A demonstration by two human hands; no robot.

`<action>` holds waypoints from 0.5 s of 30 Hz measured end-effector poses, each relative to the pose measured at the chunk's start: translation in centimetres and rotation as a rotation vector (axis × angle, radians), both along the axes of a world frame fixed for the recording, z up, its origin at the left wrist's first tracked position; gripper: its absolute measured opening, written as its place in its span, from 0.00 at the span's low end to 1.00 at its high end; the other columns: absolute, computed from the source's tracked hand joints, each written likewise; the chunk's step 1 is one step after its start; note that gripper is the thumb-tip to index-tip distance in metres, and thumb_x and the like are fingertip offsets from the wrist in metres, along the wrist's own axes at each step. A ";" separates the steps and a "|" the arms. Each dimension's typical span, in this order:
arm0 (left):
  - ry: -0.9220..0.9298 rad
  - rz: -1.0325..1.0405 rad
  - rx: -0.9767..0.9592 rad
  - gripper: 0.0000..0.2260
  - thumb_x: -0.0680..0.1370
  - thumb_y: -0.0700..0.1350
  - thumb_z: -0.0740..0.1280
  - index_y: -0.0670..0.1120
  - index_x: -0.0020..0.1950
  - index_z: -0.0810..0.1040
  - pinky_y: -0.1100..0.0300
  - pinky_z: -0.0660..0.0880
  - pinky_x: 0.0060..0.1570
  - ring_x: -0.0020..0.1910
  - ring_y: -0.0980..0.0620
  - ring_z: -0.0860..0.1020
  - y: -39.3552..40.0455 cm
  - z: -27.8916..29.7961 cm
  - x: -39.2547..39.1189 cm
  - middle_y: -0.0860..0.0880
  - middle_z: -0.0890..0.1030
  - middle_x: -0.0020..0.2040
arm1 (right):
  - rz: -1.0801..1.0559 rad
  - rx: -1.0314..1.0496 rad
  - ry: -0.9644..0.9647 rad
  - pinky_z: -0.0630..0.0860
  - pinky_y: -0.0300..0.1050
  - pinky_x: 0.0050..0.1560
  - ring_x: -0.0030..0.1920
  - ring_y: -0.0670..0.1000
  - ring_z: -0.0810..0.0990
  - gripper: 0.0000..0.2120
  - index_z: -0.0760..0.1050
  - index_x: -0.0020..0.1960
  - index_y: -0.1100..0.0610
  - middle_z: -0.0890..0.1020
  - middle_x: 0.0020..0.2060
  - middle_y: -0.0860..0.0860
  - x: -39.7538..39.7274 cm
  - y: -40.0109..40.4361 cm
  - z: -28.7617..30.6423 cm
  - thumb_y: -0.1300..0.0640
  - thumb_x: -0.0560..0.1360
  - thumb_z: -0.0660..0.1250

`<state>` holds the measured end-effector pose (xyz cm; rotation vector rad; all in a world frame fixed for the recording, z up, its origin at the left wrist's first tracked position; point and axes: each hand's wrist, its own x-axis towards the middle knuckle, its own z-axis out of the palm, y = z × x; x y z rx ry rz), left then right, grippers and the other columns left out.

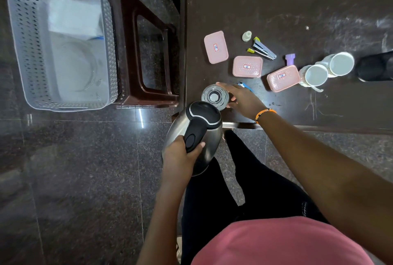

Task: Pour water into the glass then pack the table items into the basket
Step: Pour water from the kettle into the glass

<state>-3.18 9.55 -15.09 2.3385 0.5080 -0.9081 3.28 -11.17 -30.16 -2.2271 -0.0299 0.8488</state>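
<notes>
Head view: clear round drinking glass (215, 96) stands at the dark table's (297, 9) near edge, right hand (240, 98) cupped around it. Left hand (180, 154) is closed on the steel kettle's (195, 137) black handle; tip slowly, spout over the rim.

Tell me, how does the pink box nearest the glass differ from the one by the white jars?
The middle pink box lies flat, so only its lid shows; the right pink box sits tilted, showing a side wall. The middle one stands apart from other things; the right one sits against a white jar and a purple cap. Both are closed, pink, with small labels on their lids.
</notes>
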 end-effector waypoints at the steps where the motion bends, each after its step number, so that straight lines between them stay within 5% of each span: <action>1: 0.000 0.002 0.004 0.13 0.73 0.51 0.70 0.44 0.39 0.70 0.62 0.62 0.27 0.31 0.54 0.71 0.0 0.0 0.1 0.53 0.72 0.31 | -0.004 0.008 -0.002 0.74 0.57 0.61 0.58 0.58 0.75 0.36 0.60 0.74 0.48 0.76 0.61 0.59 0.0 0.0 0.0 0.67 0.71 0.68; 9: 0.015 -0.037 0.041 0.16 0.74 0.53 0.69 0.39 0.45 0.74 0.50 0.74 0.44 0.43 0.40 0.77 -0.8 0.3 0.6 0.40 0.80 0.40 | -0.002 0.006 0.004 0.74 0.56 0.62 0.60 0.58 0.75 0.35 0.59 0.74 0.48 0.74 0.64 0.59 -0.2 -0.2 0.2 0.67 0.72 0.67; 15: 0.019 0.002 0.032 0.15 0.73 0.53 0.69 0.41 0.43 0.73 0.53 0.73 0.40 0.40 0.42 0.77 -0.7 0.5 0.9 0.44 0.78 0.37 | -0.001 0.001 0.008 0.74 0.56 0.62 0.60 0.58 0.76 0.35 0.59 0.74 0.48 0.75 0.62 0.59 -0.1 -0.3 0.2 0.66 0.73 0.67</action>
